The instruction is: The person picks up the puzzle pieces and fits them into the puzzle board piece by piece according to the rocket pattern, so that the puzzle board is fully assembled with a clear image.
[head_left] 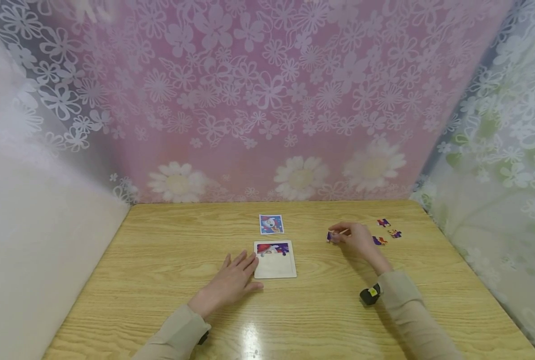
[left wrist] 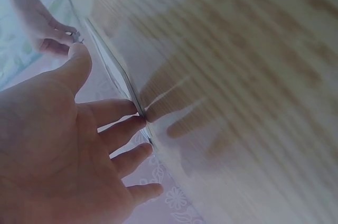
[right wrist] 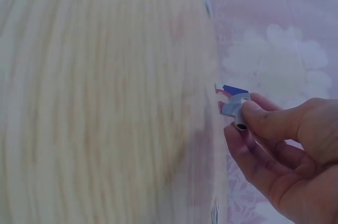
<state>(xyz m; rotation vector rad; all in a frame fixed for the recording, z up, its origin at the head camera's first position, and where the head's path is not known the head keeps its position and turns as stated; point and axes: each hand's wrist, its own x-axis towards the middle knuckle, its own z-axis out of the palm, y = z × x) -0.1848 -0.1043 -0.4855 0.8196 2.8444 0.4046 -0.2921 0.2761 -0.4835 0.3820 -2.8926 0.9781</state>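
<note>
A white puzzle tray (head_left: 275,267) lies at the middle of the table, its top row filled with joined red and purple pieces (head_left: 273,248). My left hand (head_left: 232,281) rests beside it with fingers extended, and the fingertips touch the tray's left edge. In the left wrist view those fingers (left wrist: 124,129) meet the tray's thin rim (left wrist: 124,78). Off to the right, my right hand (head_left: 356,241) pinches a puzzle piece (right wrist: 235,103) between thumb and fingers, held just above the table. Part of this piece is hidden behind the thumb.
Several loose puzzle pieces lie at the right: one at the back (head_left: 383,222), another (head_left: 395,233) in front of it, and one (head_left: 379,240) partly behind my right hand. A small picture card (head_left: 271,224) lies behind the tray. Flowered curtains (head_left: 272,100) border the table.
</note>
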